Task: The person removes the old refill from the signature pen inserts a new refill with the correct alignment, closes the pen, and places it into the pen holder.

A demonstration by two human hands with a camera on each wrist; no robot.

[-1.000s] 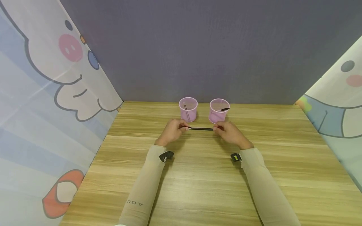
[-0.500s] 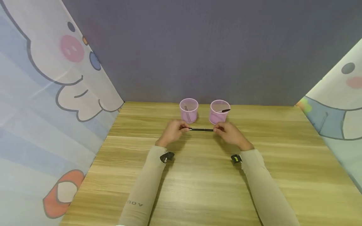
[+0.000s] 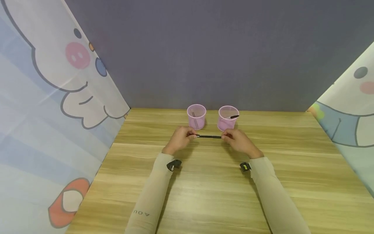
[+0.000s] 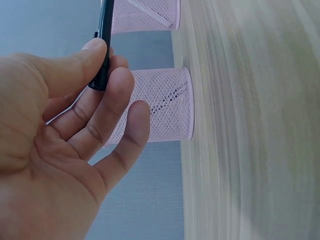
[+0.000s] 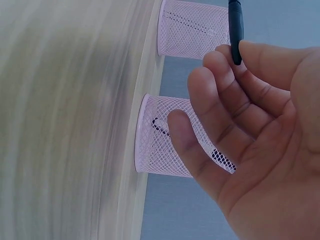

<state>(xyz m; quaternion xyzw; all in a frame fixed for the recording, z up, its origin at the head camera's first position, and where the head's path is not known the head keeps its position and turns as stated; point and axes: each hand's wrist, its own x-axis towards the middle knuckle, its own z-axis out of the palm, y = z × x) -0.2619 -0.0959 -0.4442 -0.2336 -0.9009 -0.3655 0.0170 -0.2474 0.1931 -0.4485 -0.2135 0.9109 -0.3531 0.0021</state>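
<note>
A slim black pen [image 3: 208,136] is held level above the table, stretched between both hands. My left hand [image 3: 181,139] pinches one end between thumb and fingertips; a small clip shows there on the pen [image 4: 104,35] in the left wrist view. At the other end, the thumb and fingers of my right hand [image 3: 239,142] pinch the pen's tapered dark tip [image 5: 236,47]. Just beyond the hands stand two pink mesh cups. Two thin dark sticks lean inside the left cup [image 3: 201,125]. The right cup [image 3: 222,125] holds a slanted pen with a black end [image 3: 234,116].
A wood-grain table [image 3: 210,195] lies beneath the arms. Close behind the cups rises a dark grey wall [image 3: 216,55]. Cartoon-printed sheets [image 3: 43,130] flank the table on the left and right. Each wrist wears a small black camera [image 3: 174,164].
The whole head view has shifted slightly, so everything sits a little lower in it. Both hands keep the same pinch on the pen.
</note>
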